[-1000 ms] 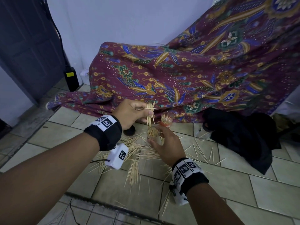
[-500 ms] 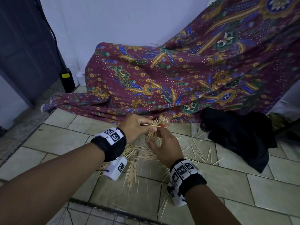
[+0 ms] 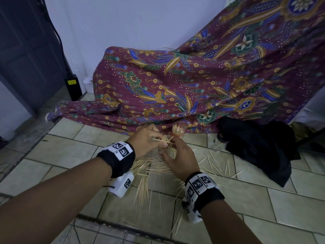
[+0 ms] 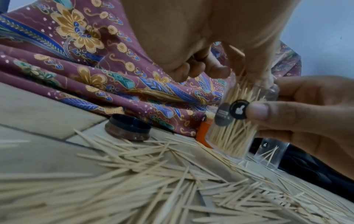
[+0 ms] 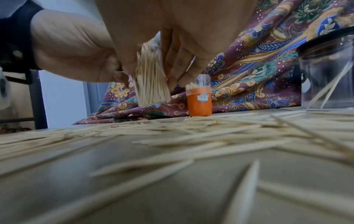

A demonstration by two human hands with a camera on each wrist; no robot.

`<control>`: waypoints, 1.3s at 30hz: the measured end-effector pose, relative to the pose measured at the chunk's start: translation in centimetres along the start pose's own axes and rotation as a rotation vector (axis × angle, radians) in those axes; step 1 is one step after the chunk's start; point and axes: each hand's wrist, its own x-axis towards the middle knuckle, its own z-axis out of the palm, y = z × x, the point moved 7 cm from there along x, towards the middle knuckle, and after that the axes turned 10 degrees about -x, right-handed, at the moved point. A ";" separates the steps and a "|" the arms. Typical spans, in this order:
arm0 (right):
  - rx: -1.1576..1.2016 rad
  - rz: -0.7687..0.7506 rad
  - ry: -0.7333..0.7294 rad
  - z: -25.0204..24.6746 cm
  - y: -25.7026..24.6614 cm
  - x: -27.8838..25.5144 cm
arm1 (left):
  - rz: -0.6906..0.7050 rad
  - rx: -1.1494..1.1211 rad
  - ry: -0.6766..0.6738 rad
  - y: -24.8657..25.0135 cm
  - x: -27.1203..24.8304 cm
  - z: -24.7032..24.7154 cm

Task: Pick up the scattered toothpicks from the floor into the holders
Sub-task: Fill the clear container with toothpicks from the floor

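Scattered toothpicks lie in a heap on the tiled floor under both hands. My right hand grips a clear holder, packed with toothpicks, just above the floor; it shows again as the clear holder in the right wrist view. My left hand pinches a bunch of toothpicks at that holder's mouth, and one stick lies crosswise on top. An orange holder, full, stands behind by the cloth. A second clear holder with a few sticks stands to the right.
A black lid lies on the floor left of the holders. A patterned maroon cloth drapes down to the floor behind. A black cloth lies at the right. A dark door and a black box are at the left.
My left hand has come down with its bunch of toothpicks from above the clear holder to its mouth. Both hands sit lower and closer together.
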 end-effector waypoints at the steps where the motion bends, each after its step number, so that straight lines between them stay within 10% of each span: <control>1: 0.002 -0.002 0.000 0.0 -0.1 0.0 | -0.003 0.006 -0.020 0.2 -0.1 -0.1; 39: 0.006 -0.022 0.018 -0.1 -0.4 0.0 | 0.293 0.355 -0.209 4.6 0.7 0.3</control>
